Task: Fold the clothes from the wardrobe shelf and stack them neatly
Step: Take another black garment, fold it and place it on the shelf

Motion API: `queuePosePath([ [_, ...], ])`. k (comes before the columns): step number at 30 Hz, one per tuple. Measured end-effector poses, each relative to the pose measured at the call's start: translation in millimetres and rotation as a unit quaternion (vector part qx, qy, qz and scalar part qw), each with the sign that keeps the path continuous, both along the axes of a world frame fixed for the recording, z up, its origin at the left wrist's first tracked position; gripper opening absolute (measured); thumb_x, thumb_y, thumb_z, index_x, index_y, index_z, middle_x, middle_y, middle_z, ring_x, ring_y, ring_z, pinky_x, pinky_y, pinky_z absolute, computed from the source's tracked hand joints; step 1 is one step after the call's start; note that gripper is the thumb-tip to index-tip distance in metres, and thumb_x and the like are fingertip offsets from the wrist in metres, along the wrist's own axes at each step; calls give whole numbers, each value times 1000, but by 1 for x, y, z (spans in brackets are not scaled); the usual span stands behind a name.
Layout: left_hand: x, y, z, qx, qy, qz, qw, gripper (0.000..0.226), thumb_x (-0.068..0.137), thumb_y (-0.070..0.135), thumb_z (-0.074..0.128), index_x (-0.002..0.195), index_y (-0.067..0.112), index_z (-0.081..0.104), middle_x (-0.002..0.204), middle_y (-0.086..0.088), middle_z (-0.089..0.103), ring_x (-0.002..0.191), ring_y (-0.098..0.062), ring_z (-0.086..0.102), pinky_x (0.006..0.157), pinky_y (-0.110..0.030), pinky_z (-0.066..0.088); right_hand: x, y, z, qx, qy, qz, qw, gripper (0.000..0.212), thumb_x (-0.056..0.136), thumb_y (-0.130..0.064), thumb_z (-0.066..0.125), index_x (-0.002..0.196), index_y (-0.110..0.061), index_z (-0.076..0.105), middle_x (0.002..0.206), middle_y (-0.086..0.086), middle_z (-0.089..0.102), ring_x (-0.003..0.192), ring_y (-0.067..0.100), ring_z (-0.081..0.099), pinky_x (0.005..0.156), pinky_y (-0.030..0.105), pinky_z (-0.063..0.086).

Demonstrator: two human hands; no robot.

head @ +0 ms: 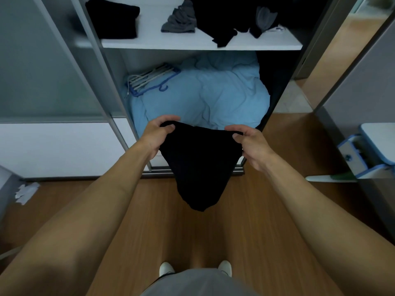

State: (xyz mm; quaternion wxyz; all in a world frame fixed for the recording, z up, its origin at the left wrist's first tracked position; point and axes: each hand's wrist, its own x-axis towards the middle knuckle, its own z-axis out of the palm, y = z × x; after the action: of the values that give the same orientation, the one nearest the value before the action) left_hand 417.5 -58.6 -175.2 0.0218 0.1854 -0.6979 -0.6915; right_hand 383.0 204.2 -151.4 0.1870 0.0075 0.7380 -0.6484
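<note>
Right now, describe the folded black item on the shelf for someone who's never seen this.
Find the white wardrobe shelf above the light blue bedding. The folded black garment lies at its left end, by itself. Unlike the crumpled grey garment and loose black pile to its right, it is flat and squared off.

No legible text, label, brand, number or sign is found on any surface in view, whether the black garment (198, 167), the wardrobe shelf (192, 42), the blue bedding (203, 97) or the paper scraps (25, 192).
</note>
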Motion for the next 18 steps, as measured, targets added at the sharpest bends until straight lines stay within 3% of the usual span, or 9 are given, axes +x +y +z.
queuePosePath([
  [2, -2, 1, 4, -30, -11, 3, 999, 31, 95, -1, 54, 87, 19, 76, 94, -4, 74, 84, -16, 70, 70, -20, 55, -2, -5, 3, 65, 24, 20, 997, 32, 101, 2, 43, 120, -7, 68, 123, 13, 67, 114, 30, 64, 99, 38, 53],
  [5, -4, 1, 13, -18, -43, 8, 999, 31, 95, 1, 51, 86, 16, 76, 87, -6, 75, 73, -15, 71, 60, -20, 55, -7, -10, 11, 150, 37, 70, 986, 33, 101, 0, 43, 123, -8, 66, 125, 12, 65, 115, 26, 63, 95, 30, 51],
  [7, -6, 0, 19, -17, -59, 4, 998, 29, 97, 3, 49, 91, 15, 75, 88, -9, 73, 72, -17, 70, 58, -20, 55, -9, -10, 15, 142, 9, 97, 985, 28, 99, -11, 55, 125, -12, 65, 122, 11, 67, 112, 25, 65, 89, 27, 53],
  [11, -7, -5, 30, -28, -82, -13, 996, 33, 100, 7, 43, 96, 13, 75, 87, -10, 70, 72, -19, 69, 56, -22, 55, -14, -10, 16, 185, 30, 187, 964, 47, 87, -20, 76, 131, -17, 58, 120, -1, 63, 99, 6, 62, 75, 5, 49],
  [13, -9, -7, 33, -12, -93, -19, 995, 32, 102, 10, 43, 99, 12, 75, 87, -10, 70, 70, -18, 70, 57, -24, 56, -16, -14, 13, 254, 88, 206, 941, 48, 86, -11, 75, 131, -12, 57, 121, 3, 61, 101, 10, 58, 81, 9, 49],
  [15, -11, -7, 36, 13, -98, -39, 994, 22, 100, 18, 53, 103, 10, 74, 83, -9, 71, 67, -17, 71, 59, -25, 57, -18, -20, 12, 313, 145, 206, 916, 37, 89, -4, 69, 125, -5, 61, 119, 10, 64, 105, 21, 60, 93, 28, 51],
  [16, -11, -7, 38, 20, -96, -54, 994, 19, 96, 23, 63, 105, 9, 73, 83, -8, 73, 69, -18, 72, 61, -26, 58, -20, -22, 13, 335, 171, 209, 903, 28, 91, -2, 64, 120, -2, 64, 115, 14, 66, 104, 26, 62, 93, 36, 51],
  [18, -12, -9, 40, -11, -89, -94, 992, 35, 81, 30, 81, 109, 11, 73, 93, -7, 76, 80, -17, 74, 68, -24, 58, -23, -25, 14, 369, 208, 213, 881, 18, 93, 0, 57, 107, 2, 69, 105, 18, 69, 96, 30, 64, 85, 39, 52],
])
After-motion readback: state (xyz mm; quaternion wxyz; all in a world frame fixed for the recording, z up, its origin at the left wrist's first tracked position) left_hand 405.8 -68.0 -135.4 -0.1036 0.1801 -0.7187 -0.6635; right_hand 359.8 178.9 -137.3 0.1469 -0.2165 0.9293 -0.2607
